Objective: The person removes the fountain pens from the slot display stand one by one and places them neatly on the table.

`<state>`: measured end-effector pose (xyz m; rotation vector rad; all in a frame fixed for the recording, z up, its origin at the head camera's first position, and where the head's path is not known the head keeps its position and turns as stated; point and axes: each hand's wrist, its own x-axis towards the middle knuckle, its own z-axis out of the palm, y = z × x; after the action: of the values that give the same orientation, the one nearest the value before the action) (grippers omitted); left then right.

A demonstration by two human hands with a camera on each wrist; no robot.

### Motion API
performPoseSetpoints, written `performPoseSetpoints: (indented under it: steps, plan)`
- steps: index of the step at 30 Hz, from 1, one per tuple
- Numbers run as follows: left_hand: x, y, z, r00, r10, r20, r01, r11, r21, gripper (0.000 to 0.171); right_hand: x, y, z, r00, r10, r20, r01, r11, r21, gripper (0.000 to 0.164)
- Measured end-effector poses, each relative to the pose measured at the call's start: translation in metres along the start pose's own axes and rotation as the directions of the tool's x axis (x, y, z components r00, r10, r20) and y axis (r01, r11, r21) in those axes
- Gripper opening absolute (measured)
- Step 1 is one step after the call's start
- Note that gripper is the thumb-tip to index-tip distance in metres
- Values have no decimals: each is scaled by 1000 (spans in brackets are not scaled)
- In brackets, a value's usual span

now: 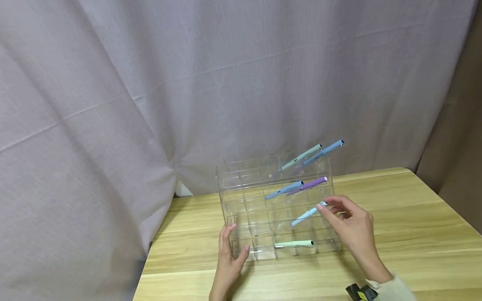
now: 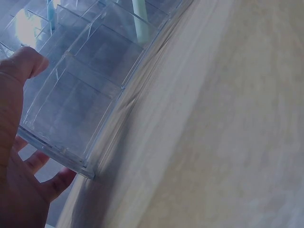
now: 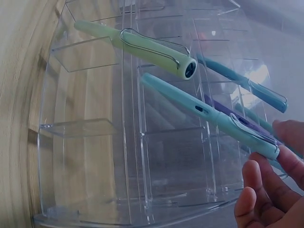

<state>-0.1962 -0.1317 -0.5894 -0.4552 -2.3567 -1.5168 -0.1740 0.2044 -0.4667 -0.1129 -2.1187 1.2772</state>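
A clear plastic pen rack (image 1: pixel 250 184) with stepped, divided compartments stands on the table. My left hand (image 1: pixel 228 262) grips its lower left corner, thumb (image 2: pixel 33 62) over the front and fingers round the side. At the cap end of a light blue pen (image 1: pixel 304 216), my right hand (image 1: pixel 353 223) pinches with thumb and fingertips; the pen's other end reaches into a compartment, its clip showing in the right wrist view. Below it, a pale green pen (image 1: pixel 293 243) lies in the bottom row, cap to the right.
Higher in the rack lean a blue pen (image 1: pixel 283 190) and a purple pen (image 1: pixel 314 183). The top row holds a green pen (image 1: pixel 301 157) and another blue pen (image 1: pixel 326 151). Behind the wooden table (image 1: pixel 406 213) hangs a grey curtain (image 1: pixel 263 75). A black device (image 1: pixel 361 292) sits by the right sleeve.
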Motion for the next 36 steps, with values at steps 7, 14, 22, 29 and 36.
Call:
performPoseSetpoints:
  steps: [7,14,22,29,36]
  plan:
    - [0,1,-1,1000,5,2,-5,1000,0,73,-1,0,6,999,29,-38,-27,998,59,23]
    - [-1,1,0,1000,0,2,0,1000,3,74,-3,0,12,998,9,-57,-4,996,87,29]
    - [-1,2,-1,1000,-4,-1,4,1000,-11,75,-4,1,19,994,-66,-90,75,991,109,33]
    - [0,3,-1,1000,10,-7,-10,1000,12,74,-4,2,20,994,-63,-91,74,990,124,32]
    - [0,2,-1,1000,11,-4,-11,1000,10,75,-4,-1,19,997,-28,-78,42,983,181,31]
